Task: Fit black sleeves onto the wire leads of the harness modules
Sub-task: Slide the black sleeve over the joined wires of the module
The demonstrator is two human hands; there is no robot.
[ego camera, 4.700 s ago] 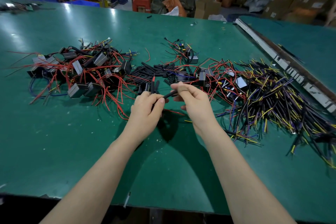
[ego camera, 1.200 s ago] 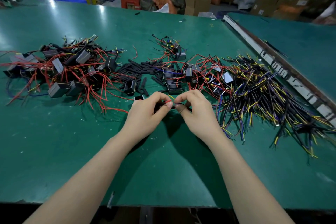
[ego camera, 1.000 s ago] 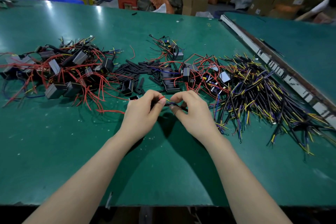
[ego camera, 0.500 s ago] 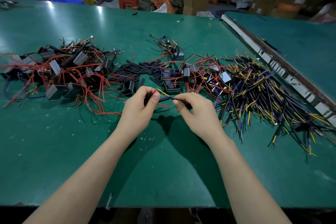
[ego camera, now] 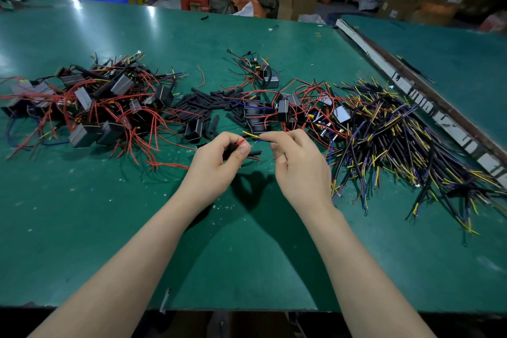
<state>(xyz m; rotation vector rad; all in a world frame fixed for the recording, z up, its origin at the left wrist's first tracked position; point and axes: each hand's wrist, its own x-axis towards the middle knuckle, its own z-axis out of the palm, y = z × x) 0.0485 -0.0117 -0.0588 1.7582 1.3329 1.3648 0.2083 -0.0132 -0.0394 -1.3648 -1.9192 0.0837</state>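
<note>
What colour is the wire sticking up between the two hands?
Yellow. The wire pokes out above the fingers, seen best in the head view.

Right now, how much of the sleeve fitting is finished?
Cannot tell what is finished. In hand: left hand grips a black sleeve and red lead; right hand pinches yellow and blue leads. Left: loose sleeves and module piles.

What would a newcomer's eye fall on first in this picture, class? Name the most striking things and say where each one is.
First, the two hands at the centre: the left hand grips a black sleeve, while the right hand pinches thin yellow and blue leads. Behind them on the green table lie a tangle of red-wired modules on the left, loose black sleeves in the middle and a pile of dark yellow-tipped wires on the right.
</note>
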